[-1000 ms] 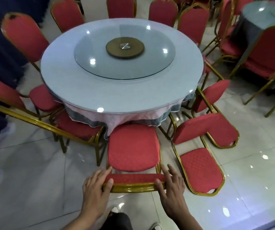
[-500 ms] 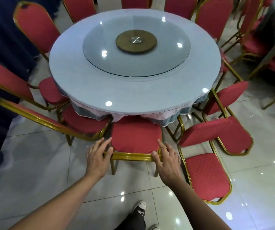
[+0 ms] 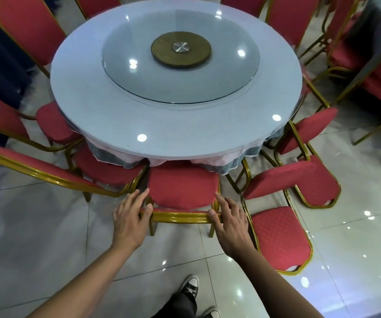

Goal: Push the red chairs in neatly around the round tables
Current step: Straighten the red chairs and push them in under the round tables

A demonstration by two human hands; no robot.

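Since 1 s ago the chair (image 3: 181, 191) is sliding further under the round table (image 3: 120, 125) — left hand (image 3: 128, 216) & right hand (image 3: 231, 220), fingers spread, are pressing its gold backrest rail; nearly seated, next needing a short straight nudge.

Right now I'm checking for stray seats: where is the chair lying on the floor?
In the head view, the tipped chair lies on the tiles at lower right, just right of the right hand and the chair being pushed, below the table.

Both arms outstretched, left hand (image 3: 128, 216) and right hand (image 3: 231, 218) flat, fingers straight.
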